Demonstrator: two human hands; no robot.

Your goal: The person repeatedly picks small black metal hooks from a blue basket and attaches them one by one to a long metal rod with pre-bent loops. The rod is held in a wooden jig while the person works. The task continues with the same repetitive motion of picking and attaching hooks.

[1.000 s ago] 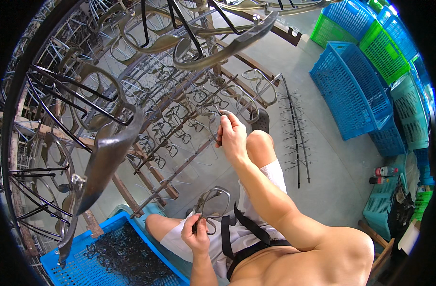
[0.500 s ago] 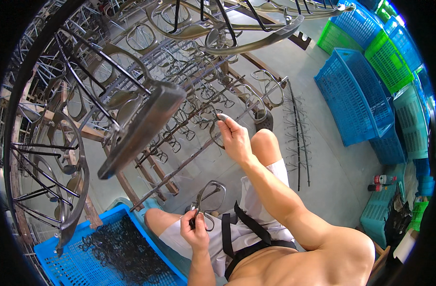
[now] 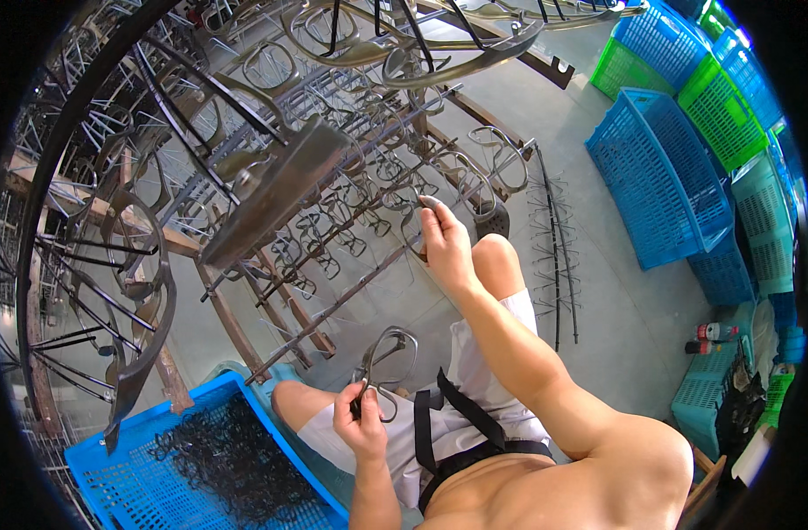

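In my left hand (image 3: pixel 361 421), closed over my lap, are looped grey metal pieces (image 3: pixel 393 353) that look like scissor handles; how many I hold is unclear. My right hand (image 3: pixel 446 246) is stretched forward beside the rack (image 3: pixel 355 291), fingers pinched on another looped metal piece (image 3: pixel 410 231). Similar looped pieces (image 3: pixel 461 181) hang in rows along the rack's bars, just beyond that hand. Whether the pinched piece touches the bar cannot be made out.
A blue basket (image 3: pixel 126 450) with tangled black pieces (image 3: pixel 232 459) stands at lower left. Large looped pieces (image 3: pixel 276 190) on hooks hang close at upper left. Thin hooked rods (image 3: pixel 554 256) lie on the floor. Blue crates (image 3: pixel 651 185) stack at right, with bottles (image 3: pixel 715 332) below.
My right hand has shifted slightly to the right, its pinch kept. The left hand stays nearly in place with its pieces. The near hanging pieces have shifted in view.
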